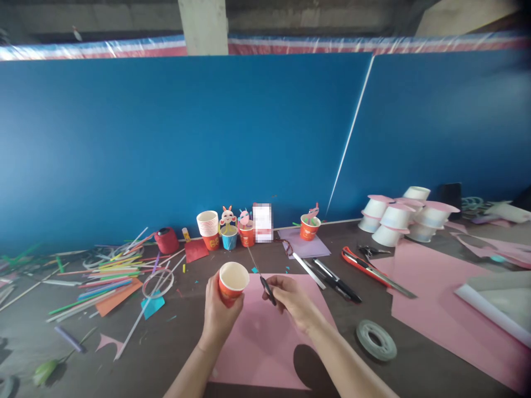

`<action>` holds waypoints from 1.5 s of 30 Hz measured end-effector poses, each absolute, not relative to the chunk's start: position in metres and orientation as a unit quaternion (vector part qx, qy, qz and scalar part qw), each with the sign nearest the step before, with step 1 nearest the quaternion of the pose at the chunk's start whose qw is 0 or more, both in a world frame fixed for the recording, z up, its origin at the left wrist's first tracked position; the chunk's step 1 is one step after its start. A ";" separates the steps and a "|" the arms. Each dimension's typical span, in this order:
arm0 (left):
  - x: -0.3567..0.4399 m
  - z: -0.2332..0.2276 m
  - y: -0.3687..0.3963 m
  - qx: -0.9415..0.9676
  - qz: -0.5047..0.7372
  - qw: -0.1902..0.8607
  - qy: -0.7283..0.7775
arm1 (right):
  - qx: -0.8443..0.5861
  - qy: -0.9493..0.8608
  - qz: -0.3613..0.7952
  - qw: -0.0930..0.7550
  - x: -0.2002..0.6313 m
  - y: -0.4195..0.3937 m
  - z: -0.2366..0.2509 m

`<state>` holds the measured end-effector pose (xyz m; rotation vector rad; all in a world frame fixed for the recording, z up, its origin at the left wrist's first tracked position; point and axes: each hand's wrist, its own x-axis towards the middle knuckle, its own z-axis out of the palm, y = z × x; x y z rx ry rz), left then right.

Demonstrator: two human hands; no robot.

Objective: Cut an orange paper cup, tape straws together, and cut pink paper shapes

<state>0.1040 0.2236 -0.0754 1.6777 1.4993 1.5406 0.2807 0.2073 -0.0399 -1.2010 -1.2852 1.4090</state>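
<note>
A blue panel (186,127) is filling the back of the scene, and the dark desk (145,370) is stretching out before it. One pink sheet (265,342) is lying at bottom centre, below the hands; a second pink sheet (440,276) is spreading toward the lower right. Straws (112,276) of many colours are sprawling across the left side, while white cups (396,216) with pink discs are standing clustered at the right, near the panel.

At the centre of the frame, the left hand (219,309) is grasping a cup (233,279), its fingers and thumb wrapping around the sides and its mouth tilting toward me. Just to its right, the right hand (292,301) is gripping scissors (268,290) by the dark handles, the thin blades pointing up and left, behind the cup; I can't tell whether the blades are parted.

A knife (375,270) is lying right of centre, its far end resting over the second pink sheet. A stack (207,226) of paper cups is standing upright left of centre. Tape (364,336) is lying flat at lower right, and pens (340,283) are resting between it and the scissors.
</note>
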 end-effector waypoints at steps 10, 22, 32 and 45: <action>0.093 -0.065 0.228 0.655 0.480 0.067 0.579 | -0.460 -0.512 0.639 0.343 0.281 0.204 -0.040; 0.093 -0.077 0.232 0.680 0.454 0.087 0.569 | -0.472 -0.486 0.653 0.339 0.279 0.203 -0.040; 0.092 -0.084 0.236 0.685 0.463 0.090 0.555 | -0.462 -0.465 0.677 0.335 0.277 0.203 -0.041; 0.090 -0.078 0.235 0.696 0.453 0.081 0.551 | -0.451 -0.443 0.689 0.354 0.266 0.200 -0.049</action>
